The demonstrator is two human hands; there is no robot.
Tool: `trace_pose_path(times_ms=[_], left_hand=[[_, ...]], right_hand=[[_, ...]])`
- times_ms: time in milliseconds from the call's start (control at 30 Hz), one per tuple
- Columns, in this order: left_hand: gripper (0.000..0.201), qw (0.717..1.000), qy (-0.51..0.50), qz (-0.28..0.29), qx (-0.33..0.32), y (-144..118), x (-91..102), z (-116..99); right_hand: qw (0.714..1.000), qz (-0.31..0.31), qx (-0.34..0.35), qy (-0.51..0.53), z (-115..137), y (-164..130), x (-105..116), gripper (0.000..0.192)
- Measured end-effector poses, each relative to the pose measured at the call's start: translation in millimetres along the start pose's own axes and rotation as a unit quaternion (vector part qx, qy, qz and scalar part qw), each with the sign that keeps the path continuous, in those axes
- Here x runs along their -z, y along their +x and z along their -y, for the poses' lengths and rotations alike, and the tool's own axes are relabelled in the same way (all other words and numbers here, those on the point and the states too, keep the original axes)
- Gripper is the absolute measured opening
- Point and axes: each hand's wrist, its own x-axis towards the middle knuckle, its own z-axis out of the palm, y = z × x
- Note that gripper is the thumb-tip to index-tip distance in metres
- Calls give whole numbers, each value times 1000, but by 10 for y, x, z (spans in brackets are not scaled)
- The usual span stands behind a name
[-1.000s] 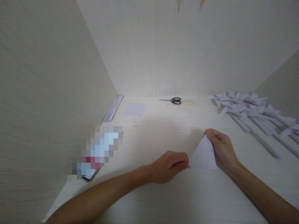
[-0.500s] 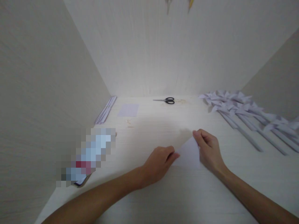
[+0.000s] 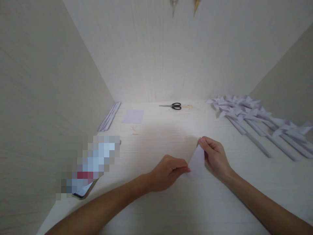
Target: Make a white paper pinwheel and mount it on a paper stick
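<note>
A small white paper piece, folded into a narrow triangle, lies on the pale wooden table between my two hands. My left hand pinches its lower left corner with curled fingers. My right hand grips its top point and right edge, thumb and forefinger meeting at the tip. Part of the paper is hidden under my right fingers.
Black scissors lie at the back near the wall. A flat paper square and a bundle of paper strips rest at the back left. Several paper pinwheels on sticks lie at the right. A phone sits at the left.
The paper triangle has become narrower as my hands drew closer together. Both hands shifted left in the view as the camera turned.
</note>
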Motion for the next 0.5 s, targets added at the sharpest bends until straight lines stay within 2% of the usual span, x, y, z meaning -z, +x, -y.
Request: trace_pose_path(times_ms=[100, 300, 500], left_hand=[[35, 1000, 16, -12, 6, -4, -18, 22], [27, 974, 197, -53, 100, 17, -84, 126], [38, 957, 256, -58, 124, 21, -106, 105]], right_hand=[[1000, -5, 2, 16, -6, -6, -23, 33], [996, -57, 38, -53, 22, -49, -37, 36], [990, -50, 57, -120, 99, -155, -170, 37]])
